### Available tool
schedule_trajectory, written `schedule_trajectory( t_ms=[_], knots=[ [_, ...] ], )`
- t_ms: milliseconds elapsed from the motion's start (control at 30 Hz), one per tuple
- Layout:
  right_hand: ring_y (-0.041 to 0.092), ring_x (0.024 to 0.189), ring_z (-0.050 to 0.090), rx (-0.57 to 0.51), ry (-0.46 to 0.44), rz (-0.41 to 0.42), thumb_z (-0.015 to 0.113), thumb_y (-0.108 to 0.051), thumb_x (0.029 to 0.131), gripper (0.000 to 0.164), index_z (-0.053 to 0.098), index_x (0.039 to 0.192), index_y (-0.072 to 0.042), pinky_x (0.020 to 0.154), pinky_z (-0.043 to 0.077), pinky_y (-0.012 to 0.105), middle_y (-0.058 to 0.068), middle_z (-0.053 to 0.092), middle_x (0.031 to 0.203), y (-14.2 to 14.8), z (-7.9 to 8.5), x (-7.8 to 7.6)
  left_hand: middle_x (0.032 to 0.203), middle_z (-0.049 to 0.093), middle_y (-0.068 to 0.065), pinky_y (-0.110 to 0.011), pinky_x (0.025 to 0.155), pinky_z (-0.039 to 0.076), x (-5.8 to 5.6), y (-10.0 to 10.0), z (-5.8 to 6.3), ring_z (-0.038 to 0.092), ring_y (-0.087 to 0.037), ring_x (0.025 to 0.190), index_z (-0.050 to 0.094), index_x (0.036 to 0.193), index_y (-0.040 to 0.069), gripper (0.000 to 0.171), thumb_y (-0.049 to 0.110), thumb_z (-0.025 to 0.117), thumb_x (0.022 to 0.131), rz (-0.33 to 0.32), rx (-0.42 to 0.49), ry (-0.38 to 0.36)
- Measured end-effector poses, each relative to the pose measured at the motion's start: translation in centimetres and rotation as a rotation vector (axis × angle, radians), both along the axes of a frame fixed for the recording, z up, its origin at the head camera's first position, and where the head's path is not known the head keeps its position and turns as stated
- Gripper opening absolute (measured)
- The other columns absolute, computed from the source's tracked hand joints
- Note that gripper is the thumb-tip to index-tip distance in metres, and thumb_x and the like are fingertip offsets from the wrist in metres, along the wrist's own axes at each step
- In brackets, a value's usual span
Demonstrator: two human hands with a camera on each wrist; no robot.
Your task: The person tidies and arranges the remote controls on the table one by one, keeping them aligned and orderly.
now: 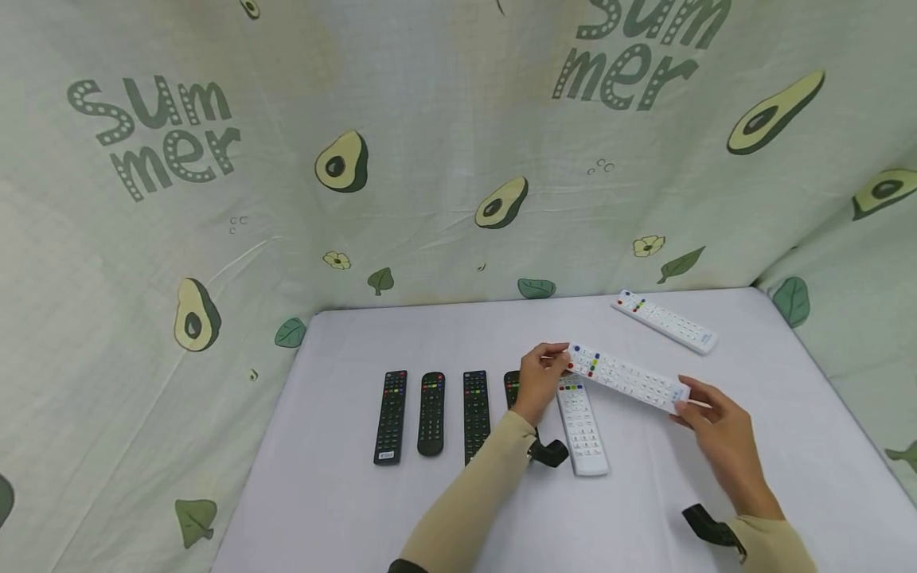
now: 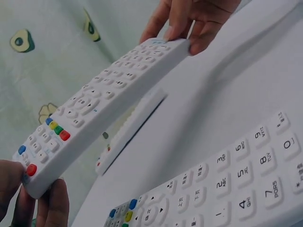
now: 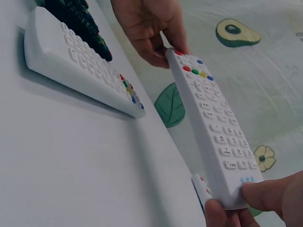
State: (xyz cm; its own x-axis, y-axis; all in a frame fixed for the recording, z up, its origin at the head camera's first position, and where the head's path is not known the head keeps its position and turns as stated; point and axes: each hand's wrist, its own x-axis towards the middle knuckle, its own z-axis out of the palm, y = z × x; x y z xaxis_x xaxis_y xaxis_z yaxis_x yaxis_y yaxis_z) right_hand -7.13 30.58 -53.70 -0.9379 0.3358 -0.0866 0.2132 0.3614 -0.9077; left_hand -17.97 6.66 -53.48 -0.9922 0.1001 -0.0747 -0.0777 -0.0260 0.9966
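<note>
Between both hands a white remote control (image 1: pixel 629 377) is held off the table, its button side up. My left hand (image 1: pixel 540 383) pinches the end with the red and blue buttons. At the other end, my right hand (image 1: pixel 719 434) grips it with the thumb on top, as the right wrist view shows on the same remote (image 3: pixel 215 127). Just below lies a second white remote (image 1: pixel 583 430), flat on the table. A third white remote (image 1: pixel 666 322) rests at an angle near the back right.
Left of the white remotes, several black remotes stand in a row: one at the far left (image 1: pixel 390 418), a rounded one (image 1: pixel 431 414), another (image 1: pixel 476 410), and one partly hidden (image 1: pixel 512 385) behind my left hand. A printed cloth (image 1: pixel 430 103) hangs behind the white table (image 1: pixel 322 430).
</note>
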Motion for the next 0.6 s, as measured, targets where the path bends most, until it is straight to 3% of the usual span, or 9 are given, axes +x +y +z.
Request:
schedule_trajectory(
  t_ms=[167, 333, 500, 600],
  knots=[
    [-0.009, 0.089, 0.062, -0.057, -0.028, 0.004, 0.064, -0.002, 0.104, 0.049, 0.047, 0.148, 0.009, 0.078, 0.062, 0.02, 0.004, 0.058, 0.116, 0.3, -0.1, 1.5, 0.103, 0.069, -0.001, -0.024, 0.081, 0.062, 0.3, 0.6, 0.3, 0.065, -0.007, 0.087, 0.078, 0.117, 0.006, 0.018, 0.005, 0.068, 0.102, -0.006, 0.003, -0.033],
    [-0.003, 0.087, 0.065, -0.217, -0.067, 0.019, 0.07, 0.0, 0.1, 0.046, 0.048, 0.14, 0.009, 0.076, 0.063, 0.023, -0.013, 0.061, 0.102, 0.8, -0.5, 2.9, 0.103, 0.07, 0.0, -0.025, 0.081, 0.062, 0.8, 1.0, 0.8, 0.065, -0.007, 0.087, 0.079, 0.116, 0.006, 0.018, 0.003, 0.068, 0.102, -0.039, -0.025, -0.081],
    [-0.002, 0.09, 0.065, -0.315, -0.117, 0.049, 0.067, 0.004, 0.099, 0.039, 0.05, 0.134, 0.004, 0.081, 0.064, 0.026, -0.003, 0.059, 0.105, 1.6, -1.2, 4.0, 0.104, 0.071, -0.004, -0.029, 0.087, 0.063, 1.0, 1.4, 0.6, 0.068, -0.013, 0.092, 0.078, 0.116, 0.004, 0.02, -0.002, 0.065, 0.102, -0.086, 0.058, -0.128],
    [-0.003, 0.093, 0.063, -0.323, -0.16, 0.07, 0.066, 0.004, 0.099, 0.044, 0.045, 0.139, 0.006, 0.085, 0.064, 0.029, 0.002, 0.057, 0.111, 1.9, -1.4, 4.3, 0.111, 0.072, -0.006, -0.031, 0.09, 0.063, 1.1, 1.8, 0.4, 0.071, -0.018, 0.099, 0.074, 0.121, 0.0, 0.023, -0.005, 0.061, 0.103, -0.111, 0.119, -0.131]
  ],
)
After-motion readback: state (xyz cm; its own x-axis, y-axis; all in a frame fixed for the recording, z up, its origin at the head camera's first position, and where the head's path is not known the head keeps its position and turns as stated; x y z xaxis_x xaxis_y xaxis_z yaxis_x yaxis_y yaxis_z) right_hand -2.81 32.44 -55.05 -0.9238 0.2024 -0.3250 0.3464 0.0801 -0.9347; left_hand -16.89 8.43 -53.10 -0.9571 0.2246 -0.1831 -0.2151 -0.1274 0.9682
